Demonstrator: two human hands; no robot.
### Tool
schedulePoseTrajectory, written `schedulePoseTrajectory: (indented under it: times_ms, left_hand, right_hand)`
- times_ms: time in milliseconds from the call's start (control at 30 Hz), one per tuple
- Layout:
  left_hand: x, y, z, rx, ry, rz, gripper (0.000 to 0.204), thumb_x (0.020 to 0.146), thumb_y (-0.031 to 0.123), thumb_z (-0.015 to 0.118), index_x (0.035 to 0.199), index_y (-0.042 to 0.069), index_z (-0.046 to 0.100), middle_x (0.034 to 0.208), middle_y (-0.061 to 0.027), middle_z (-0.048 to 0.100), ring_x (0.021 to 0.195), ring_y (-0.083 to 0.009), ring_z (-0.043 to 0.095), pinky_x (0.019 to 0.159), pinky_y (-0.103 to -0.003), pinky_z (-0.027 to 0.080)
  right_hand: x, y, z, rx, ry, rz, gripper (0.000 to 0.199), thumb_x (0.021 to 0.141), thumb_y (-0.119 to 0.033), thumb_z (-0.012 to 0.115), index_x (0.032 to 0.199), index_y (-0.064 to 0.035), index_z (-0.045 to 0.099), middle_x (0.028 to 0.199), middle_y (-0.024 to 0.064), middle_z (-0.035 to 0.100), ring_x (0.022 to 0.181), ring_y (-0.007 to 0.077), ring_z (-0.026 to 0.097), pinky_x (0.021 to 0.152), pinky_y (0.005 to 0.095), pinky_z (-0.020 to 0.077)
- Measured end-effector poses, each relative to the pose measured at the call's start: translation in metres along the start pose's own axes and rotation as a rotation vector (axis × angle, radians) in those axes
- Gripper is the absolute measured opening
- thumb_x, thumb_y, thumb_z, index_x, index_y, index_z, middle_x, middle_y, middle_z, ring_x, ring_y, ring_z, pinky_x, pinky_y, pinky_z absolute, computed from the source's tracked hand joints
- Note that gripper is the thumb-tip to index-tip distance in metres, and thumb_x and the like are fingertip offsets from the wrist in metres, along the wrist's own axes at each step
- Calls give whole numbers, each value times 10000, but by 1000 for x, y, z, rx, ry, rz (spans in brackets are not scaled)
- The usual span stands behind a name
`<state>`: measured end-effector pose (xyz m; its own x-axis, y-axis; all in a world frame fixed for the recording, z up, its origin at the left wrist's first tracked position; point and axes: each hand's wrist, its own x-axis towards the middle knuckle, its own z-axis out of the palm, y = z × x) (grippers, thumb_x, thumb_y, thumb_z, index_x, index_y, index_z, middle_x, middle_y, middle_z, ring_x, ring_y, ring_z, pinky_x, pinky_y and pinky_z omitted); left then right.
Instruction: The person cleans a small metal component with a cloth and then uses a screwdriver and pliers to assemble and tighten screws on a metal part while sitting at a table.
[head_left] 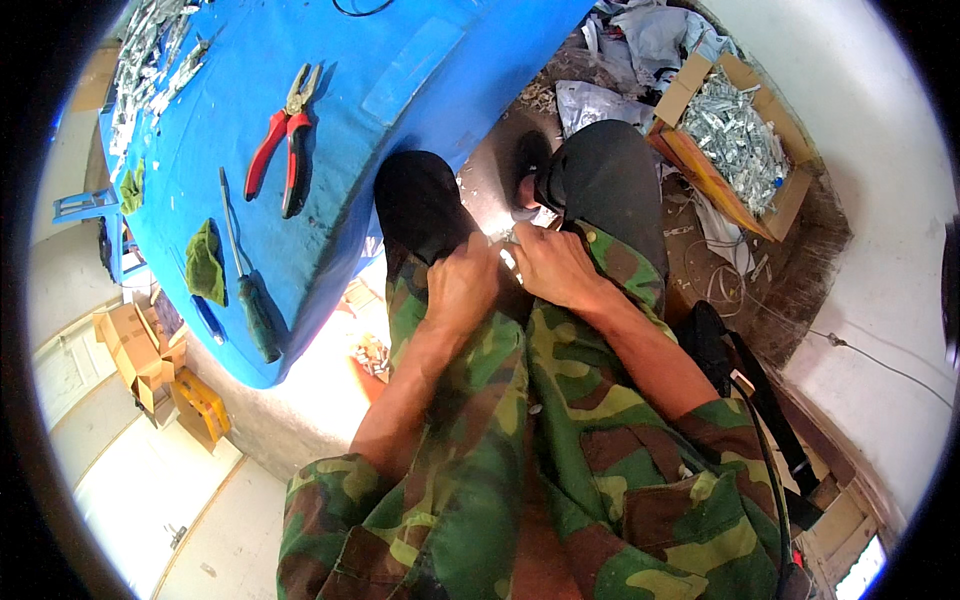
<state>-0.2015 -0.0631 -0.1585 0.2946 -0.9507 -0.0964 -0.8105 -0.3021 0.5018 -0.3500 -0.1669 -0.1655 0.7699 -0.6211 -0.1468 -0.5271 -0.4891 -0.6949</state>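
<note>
My left hand and my right hand are close together over my lap, between the knees. Both are closed, fingers curled and the fingertips turned inward. Small bright, silvery bits show in the gap beside the right fingers, too small and glaring to name. Whatever the left fingers grip is hidden behind the hand. On the blue-covered table to the left lie red-handled pliers, their jaws pointing away from me. A screwdriver with a dark green handle lies nearer, next to a green cloth.
A cardboard box full of silvery metal pieces stands on the floor at right, beside plastic bags. More metal pieces are heaped at the table's far left. A cable runs along the right wall. Opened cartons sit at left.
</note>
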Motion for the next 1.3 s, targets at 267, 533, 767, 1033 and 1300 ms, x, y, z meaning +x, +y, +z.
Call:
schedulePoseTrajectory:
  times_ms: [267, 533, 767, 1033, 1300]
  left_hand:
    - [3, 16, 12, -22, 82, -101, 230, 1022, 200, 586, 889, 29, 510, 790, -253, 674, 663, -476, 659, 556, -552, 518]
    - [3, 20, 11, -125, 141, -86, 199, 1017, 156, 590, 892, 23, 513, 808, -258, 665, 719, -471, 663, 590, -543, 518]
    - [-2, -11, -4, -147, 50, 65, 166, 1001, 138, 617, 906, 37, 527, 814, -244, 652, 740, -473, 644, 585, -538, 490]
    - [8, -17, -28, -115, -100, 134, 139, 989, 142, 635, 949, 44, 544, 851, -221, 655, 779, -469, 647, 605, -537, 496]
    - [15, -25, -35, -166, -131, 241, 150, 980, 131, 649, 941, 35, 540, 854, -217, 649, 779, -461, 649, 596, -520, 500]
  right_hand:
    - [2, 2, 6, -19, 87, 14, 216, 969, -168, 641, 932, 17, 535, 755, 274, 656, 704, 480, 658, 606, 564, 504]
    - [5, 3, 6, 21, 118, 12, 225, 970, -179, 647, 944, 10, 528, 809, 267, 669, 756, 484, 659, 643, 565, 503]
    - [3, -2, -5, 258, -74, 106, 264, 955, -242, 613, 979, 17, 569, 900, 295, 667, 868, 519, 644, 772, 580, 494]
    - [14, 4, -30, 729, -486, 252, 329, 1050, -291, 495, 1032, 15, 615, 841, 107, 693, 724, 176, 678, 640, 352, 527]
    - [16, 4, -27, 868, -582, 304, 274, 1088, -269, 467, 998, -34, 575, 781, 35, 629, 645, 107, 613, 576, 280, 481]
